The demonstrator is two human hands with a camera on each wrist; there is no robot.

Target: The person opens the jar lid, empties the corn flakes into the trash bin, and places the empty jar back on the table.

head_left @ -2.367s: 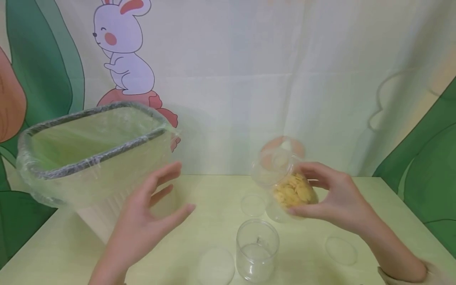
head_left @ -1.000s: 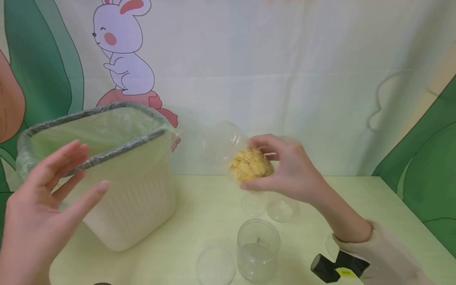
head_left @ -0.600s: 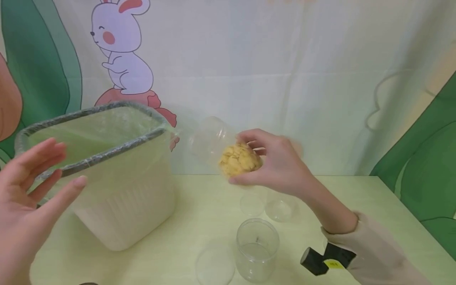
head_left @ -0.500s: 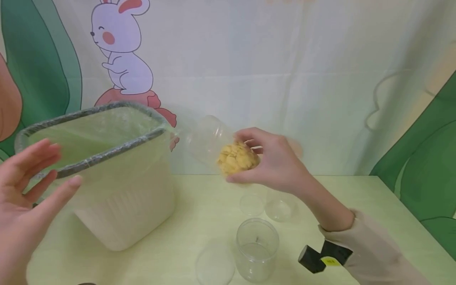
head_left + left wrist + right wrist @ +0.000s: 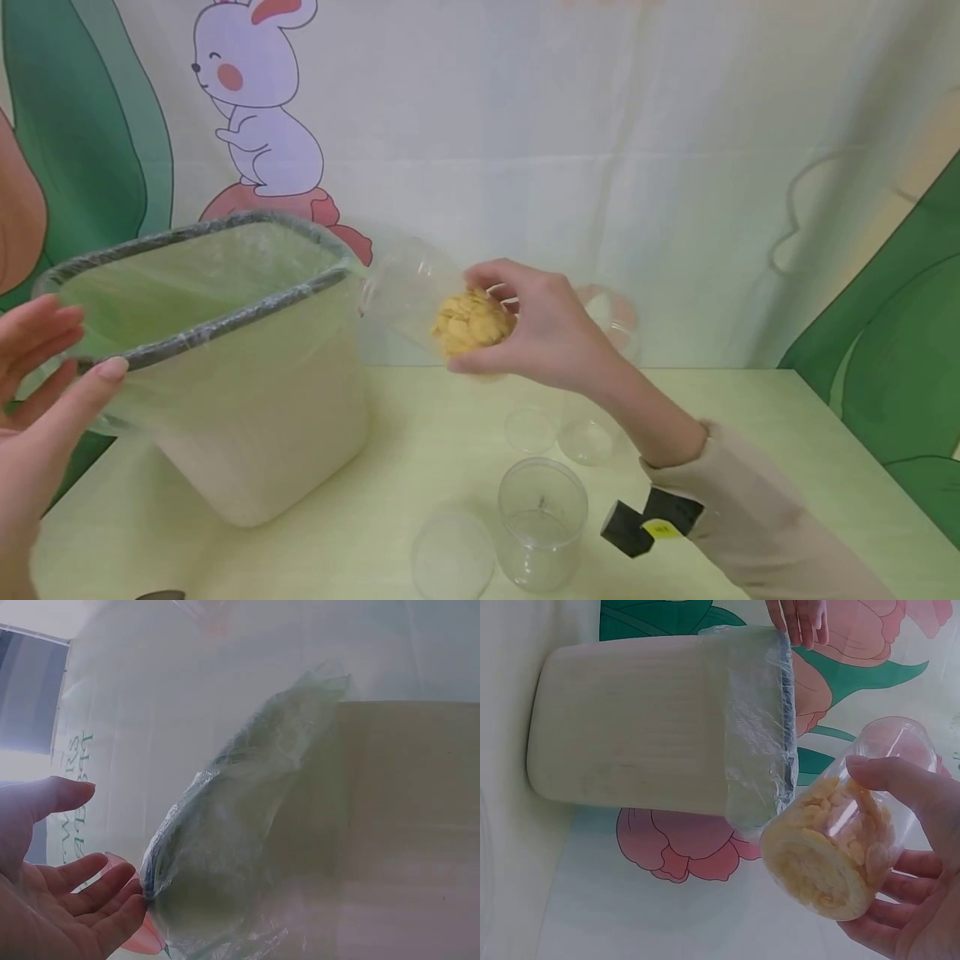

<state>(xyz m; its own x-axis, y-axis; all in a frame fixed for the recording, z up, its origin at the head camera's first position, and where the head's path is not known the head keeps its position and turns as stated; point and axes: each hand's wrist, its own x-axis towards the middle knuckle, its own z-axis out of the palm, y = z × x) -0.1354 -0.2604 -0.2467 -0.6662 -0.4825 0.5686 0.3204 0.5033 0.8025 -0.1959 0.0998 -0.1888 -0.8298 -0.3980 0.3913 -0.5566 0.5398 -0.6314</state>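
My right hand (image 5: 536, 325) grips a clear plastic jar (image 5: 405, 283) by its base end, thumb and fingers around it. Yellow chip-like pieces (image 5: 472, 323) are packed near its bottom. The jar is tilted, its mouth end pointing up and left, close to the right end of the bin. A pale ribbed bin (image 5: 262, 450) stands on the left, lined with a translucent green bag (image 5: 225, 258) folded over its dark rim. At the bin's left end my left hand (image 5: 82, 900) is spread with relaxed fingers, fingertips at the rim; whether they touch it I cannot tell.
On the table (image 5: 360, 517) stands an open clear jar (image 5: 543, 529), beside a clear round lid (image 5: 453, 557). Farther back are a smaller lid (image 5: 531, 429) and another clear container (image 5: 588, 440), partly hidden behind my right arm. A printed curtain (image 5: 480, 125) hangs behind.
My right hand has carried the jar of yellow pieces leftward and slightly up toward the bin. My left hand has moved left from in front of the bin to its far left end.
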